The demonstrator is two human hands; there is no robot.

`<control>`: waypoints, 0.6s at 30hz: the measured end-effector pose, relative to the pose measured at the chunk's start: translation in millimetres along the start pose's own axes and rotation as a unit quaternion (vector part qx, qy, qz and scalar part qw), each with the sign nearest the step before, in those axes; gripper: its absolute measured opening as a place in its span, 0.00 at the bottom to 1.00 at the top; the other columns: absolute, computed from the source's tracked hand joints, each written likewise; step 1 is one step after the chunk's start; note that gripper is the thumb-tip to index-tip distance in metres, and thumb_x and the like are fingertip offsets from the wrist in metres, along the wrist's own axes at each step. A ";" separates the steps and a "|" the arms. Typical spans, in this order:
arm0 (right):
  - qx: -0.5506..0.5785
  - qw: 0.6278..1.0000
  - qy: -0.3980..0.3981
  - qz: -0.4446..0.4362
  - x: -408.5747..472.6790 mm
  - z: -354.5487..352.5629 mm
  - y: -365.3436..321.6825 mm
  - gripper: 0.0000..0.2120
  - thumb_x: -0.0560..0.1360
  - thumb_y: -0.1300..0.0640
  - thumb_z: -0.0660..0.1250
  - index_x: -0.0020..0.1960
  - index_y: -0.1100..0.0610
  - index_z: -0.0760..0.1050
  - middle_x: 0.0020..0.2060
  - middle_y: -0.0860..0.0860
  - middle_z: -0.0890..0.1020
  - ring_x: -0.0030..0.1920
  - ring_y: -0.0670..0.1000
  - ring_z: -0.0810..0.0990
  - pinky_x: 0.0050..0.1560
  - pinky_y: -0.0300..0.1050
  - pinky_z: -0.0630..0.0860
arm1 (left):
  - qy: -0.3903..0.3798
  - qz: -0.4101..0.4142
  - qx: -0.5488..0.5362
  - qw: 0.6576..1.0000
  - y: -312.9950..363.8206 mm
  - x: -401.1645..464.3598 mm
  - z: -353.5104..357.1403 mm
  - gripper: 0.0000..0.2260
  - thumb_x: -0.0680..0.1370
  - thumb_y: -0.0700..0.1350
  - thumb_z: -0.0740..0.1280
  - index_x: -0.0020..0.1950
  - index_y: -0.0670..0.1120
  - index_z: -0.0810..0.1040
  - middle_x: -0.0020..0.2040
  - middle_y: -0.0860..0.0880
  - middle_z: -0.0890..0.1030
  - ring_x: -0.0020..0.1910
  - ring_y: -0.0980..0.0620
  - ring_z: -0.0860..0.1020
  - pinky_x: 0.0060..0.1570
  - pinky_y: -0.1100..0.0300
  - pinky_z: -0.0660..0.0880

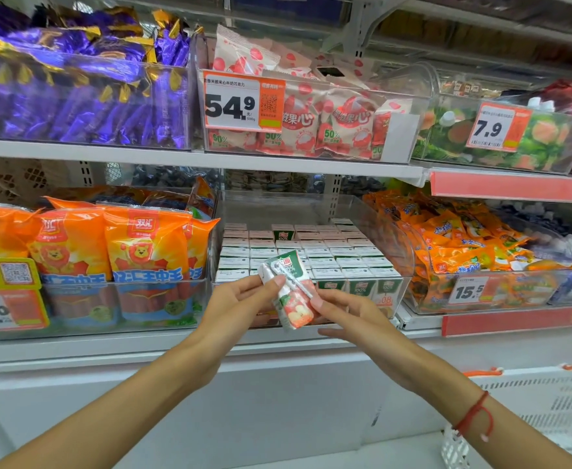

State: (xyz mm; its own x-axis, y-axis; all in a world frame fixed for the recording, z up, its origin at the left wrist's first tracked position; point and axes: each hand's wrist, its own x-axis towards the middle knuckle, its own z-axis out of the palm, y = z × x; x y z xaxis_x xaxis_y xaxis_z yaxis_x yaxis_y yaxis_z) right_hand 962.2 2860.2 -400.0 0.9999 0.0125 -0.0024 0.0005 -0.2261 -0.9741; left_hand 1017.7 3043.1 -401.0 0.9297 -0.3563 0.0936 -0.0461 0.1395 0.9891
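The white metal shelf (pixel 108 346) carries a row of clear plastic bins. The left bin holds large orange sausage packs with a lion print (pixel 142 252). The centre clear plastic bin (pixel 384 231) holds small white-and-green juice cartons in rows (pixel 328 252), standing upright and packed edge to edge. On the shelf above, a white-and-orange price tag marked 54.9 (pixel 240 103) is fixed to the front of another bin.

Both forearms extend toward the centre bin. The left hand (pixel 240 299) grips the small white-and-green juice carton with an apple picture (pixel 291 296), thumb on its front face at the upper left and fingers behind it. The carton is tilted, clear of the bin, in front of the bin's front wall. The right hand (pixel 348 316) is relaxed, with the thumb tip touching the carton's lower right edge and straight fingers extended beneath it. A red string bracelet (pixel 474 414) encircles the right wrist
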 end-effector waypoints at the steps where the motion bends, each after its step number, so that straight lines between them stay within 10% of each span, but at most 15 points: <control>1: 0.014 1.000 -0.019 0.009 -0.3 0.1 0.6 0.20 0.72 0.42 0.67 0.62 0.46 0.77 0.52 0.45 0.85 0.55 0.43 0.82 0.57 0.40 0.78 | -0.005 -0.001 0.000 1.000 0.8 0.1 -1.3 0.12 0.76 0.51 0.69 0.59 0.51 0.80 0.48 0.54 0.86 0.49 0.58 0.84 0.48 0.65 0.80; 13: -0.104 0.972 0.169 -0.124 -3.3 22.2 6.0 0.19 0.66 0.55 0.80 0.53 0.49 0.75 0.46 0.44 0.82 0.47 0.42 0.81 0.50 0.36 0.78 | 0.063 0.058 0.052 0.995 -5.4 -1.1 11.2 0.05 0.71 0.51 0.75 0.44 0.57 0.81 0.39 0.65 0.84 0.44 0.67 0.81 0.42 0.72 0.77; 18: -0.102 0.980 0.090 -0.147 -3.8 18.4 6.4 0.19 0.69 0.60 0.77 0.54 0.48 0.74 0.49 0.43 0.83 0.52 0.43 0.81 0.53 0.37 0.77 | 0.089 0.142 0.172 0.971 -5.7 -9.2 12.6 0.18 0.62 0.55 0.80 0.47 0.64 0.78 0.40 0.72 0.80 0.43 0.74 0.78 0.38 0.76 0.74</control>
State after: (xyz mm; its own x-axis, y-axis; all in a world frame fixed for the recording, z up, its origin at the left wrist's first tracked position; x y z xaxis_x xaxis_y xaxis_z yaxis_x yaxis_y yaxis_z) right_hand 958.1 2876.7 -410.4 0.9422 -0.0610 0.3295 0.2736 -0.4278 -0.8615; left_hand 1004.7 3034.0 -406.1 0.9088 -0.1791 0.3768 -0.4002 -0.1191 0.9086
